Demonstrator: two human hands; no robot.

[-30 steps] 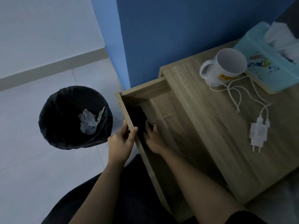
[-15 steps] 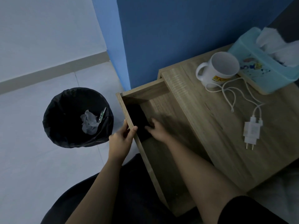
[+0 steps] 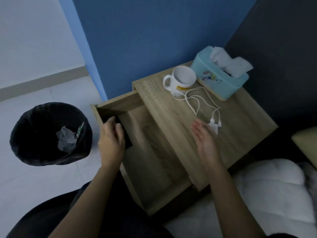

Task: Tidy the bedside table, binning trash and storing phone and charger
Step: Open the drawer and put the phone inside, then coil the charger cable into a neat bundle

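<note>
Now right hand (image 3: 205, 137) reaching over surface, grip spread, empty. Charger (image 3: 213, 126) lying just beyond fingertips, cable running toward mug (image 3: 182, 81). Left hand (image 3: 111, 143) curling on drawer (image 3: 154, 152) front, near dark phone (image 3: 122, 133).

The pulled-out light-wood drawer (image 3: 154, 160) lies mostly bare beside a black phone (image 3: 126, 136) in its far-left corner. Atop the wooden bedside table (image 3: 240, 134), a white mug (image 3: 181, 81), teal tissue box (image 3: 217, 79) and white charger cable (image 3: 200, 100) crowd the back; the front is free.
</note>
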